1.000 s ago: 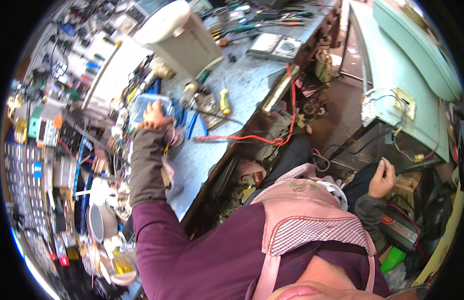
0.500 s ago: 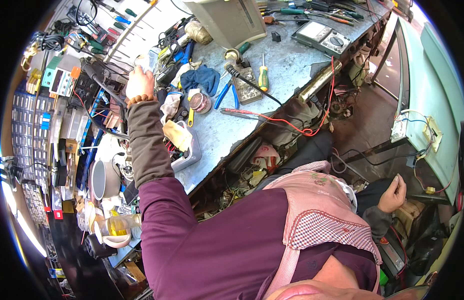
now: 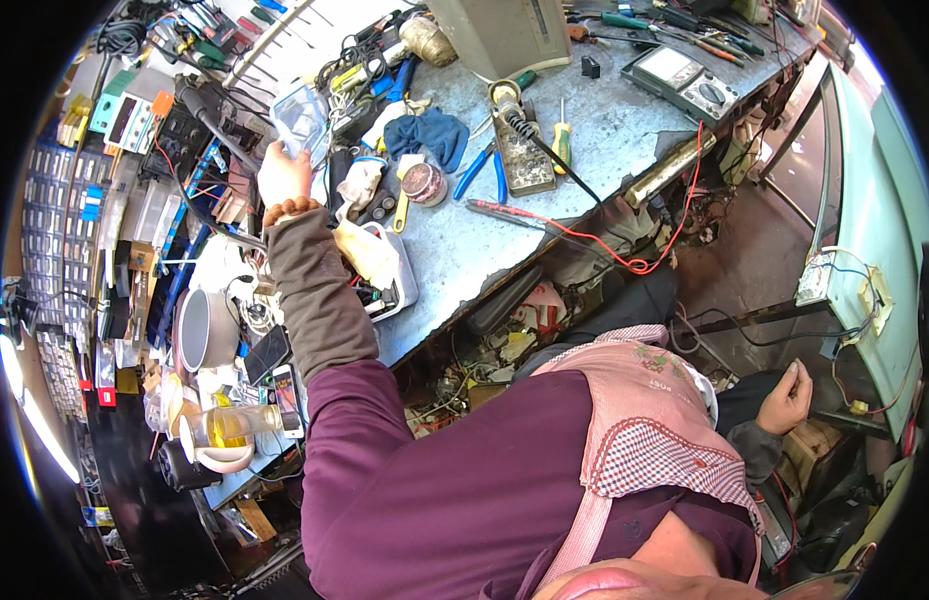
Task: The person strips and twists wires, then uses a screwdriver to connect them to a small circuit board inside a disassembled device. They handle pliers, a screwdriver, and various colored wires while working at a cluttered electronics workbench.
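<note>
My left hand (image 3: 287,180), with a brown bead bracelet at the wrist, reaches to the cluttered left side of the workbench. Its fingers are closed on the edge of a clear plastic box (image 3: 300,116). Just right of the hand lie a white crumpled cloth (image 3: 360,181), a dark blue cloth (image 3: 430,137) and a round tub (image 3: 424,184). A tan cloth (image 3: 370,254) hangs over a white plastic tray (image 3: 404,290) beside my sleeve. My right hand (image 3: 785,401) rests low on the right by my leg, fingers loosely curled and apart from any object, with nothing visible in it.
On the bench are a soldering iron (image 3: 512,110) on its stand, blue-handled pliers (image 3: 477,172), a screwdriver (image 3: 562,147) and an analog multimeter (image 3: 681,80) with a red lead over the front edge. A glass cup (image 3: 234,427) stands lower left. A pale green panel (image 3: 864,200) rises at right.
My left hand has drawn back slightly toward me, with the clear plastic box moving along and showing more. My right hand stays by my leg. The whole view has shifted a little.
</note>
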Demonstrator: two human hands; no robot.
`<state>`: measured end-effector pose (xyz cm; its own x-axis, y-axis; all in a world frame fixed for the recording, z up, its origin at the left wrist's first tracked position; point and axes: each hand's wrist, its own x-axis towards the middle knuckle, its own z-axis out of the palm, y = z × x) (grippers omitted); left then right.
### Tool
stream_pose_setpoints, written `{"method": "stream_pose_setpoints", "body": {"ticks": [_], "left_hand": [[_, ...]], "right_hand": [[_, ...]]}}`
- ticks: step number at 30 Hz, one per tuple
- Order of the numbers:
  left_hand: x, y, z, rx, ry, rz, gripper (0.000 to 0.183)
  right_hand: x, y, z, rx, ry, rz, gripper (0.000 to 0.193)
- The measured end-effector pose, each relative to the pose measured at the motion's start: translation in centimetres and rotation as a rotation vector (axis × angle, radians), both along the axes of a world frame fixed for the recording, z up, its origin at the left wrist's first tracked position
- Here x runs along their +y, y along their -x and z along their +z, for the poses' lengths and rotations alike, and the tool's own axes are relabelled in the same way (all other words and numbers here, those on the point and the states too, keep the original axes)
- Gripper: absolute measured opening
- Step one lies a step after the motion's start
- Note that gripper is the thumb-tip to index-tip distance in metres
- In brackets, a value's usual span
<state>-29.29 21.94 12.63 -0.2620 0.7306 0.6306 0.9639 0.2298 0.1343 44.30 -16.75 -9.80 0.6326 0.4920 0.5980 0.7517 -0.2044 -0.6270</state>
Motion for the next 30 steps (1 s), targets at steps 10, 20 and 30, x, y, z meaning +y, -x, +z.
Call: {"method": "stream_pose_setpoints", "body": {"ticks": [10, 20, 30], "left_hand": [[4.3, -10.3, -3.2, -0.089, 0.428, -0.617, 0.045], [12.5, -2.3, -9.7, 0.171, 0.725, -0.605, 0.042], [12.2, -0.4, -1.4, -0.149, 0.657, -0.657, 0.032]], "right_hand": [[-1.1, -0.9, -1.5, 0.034, -0.087, 0.063, 0.014], [-0.3, 3.9, 1.0, 0.321, -0.122, 0.053, 0.010], [-1.9, -0.3, 0.8, 0.708, -0.320, -0.190, 0.050]]}}
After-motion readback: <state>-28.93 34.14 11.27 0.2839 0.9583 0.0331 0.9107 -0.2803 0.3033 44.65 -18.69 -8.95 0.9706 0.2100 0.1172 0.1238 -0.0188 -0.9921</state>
